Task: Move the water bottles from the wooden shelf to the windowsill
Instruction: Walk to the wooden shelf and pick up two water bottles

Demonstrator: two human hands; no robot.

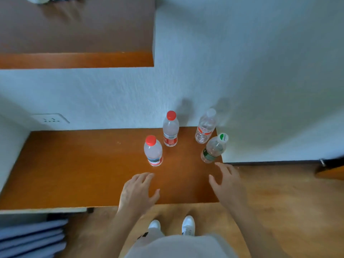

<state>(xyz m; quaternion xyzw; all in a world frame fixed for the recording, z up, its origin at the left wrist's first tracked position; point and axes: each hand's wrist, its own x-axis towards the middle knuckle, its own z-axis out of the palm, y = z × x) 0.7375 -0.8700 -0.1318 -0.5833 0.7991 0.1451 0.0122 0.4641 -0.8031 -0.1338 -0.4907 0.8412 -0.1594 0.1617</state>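
Bottles of clear plastic (pixel 153 151) stand upright on the orange-brown wooden shelf (pixel 74 164). Your left hand (pixel 137 192) and right hand (pixel 227 185) hover near, each grip apart, empty. Likely light, crushable: wrap the waist gently.

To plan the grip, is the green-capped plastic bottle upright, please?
Upright: the green-capped plastic bottle stands on its base on the wooden shelf.

Clear plastic bottles (pixel 170 130) on glossy wooden shelf (pixel 83 164), rough wall (pixel 242 71)
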